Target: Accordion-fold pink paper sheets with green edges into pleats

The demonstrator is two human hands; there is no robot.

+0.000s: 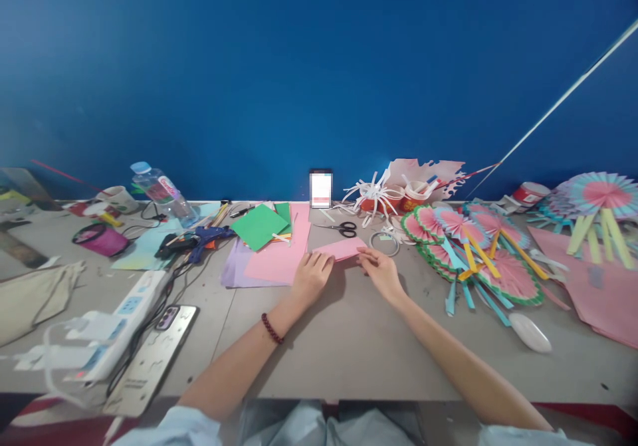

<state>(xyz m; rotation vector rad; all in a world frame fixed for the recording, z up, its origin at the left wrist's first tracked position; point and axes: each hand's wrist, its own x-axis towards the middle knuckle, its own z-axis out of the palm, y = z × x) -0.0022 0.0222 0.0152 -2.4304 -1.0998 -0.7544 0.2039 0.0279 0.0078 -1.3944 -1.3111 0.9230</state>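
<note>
A narrow piece of folded pink paper is held just above the grey table, between my two hands. My left hand, with a dark bead bracelet at the wrist, has its fingers closed over the left end. The thumb and fingers of my right hand pinch the right end. Behind the paper lie black-handled scissors, and a grey roll of tape rests just beyond my right hand. Pink sheets and green paper are stacked left of my left hand.
Finished paper rosettes with ribbon tails spread to the right, near a white computer mouse. A phone, power strip and cables occupy the left. A water bottle leans there. A lit screen stands against the blue wall.
</note>
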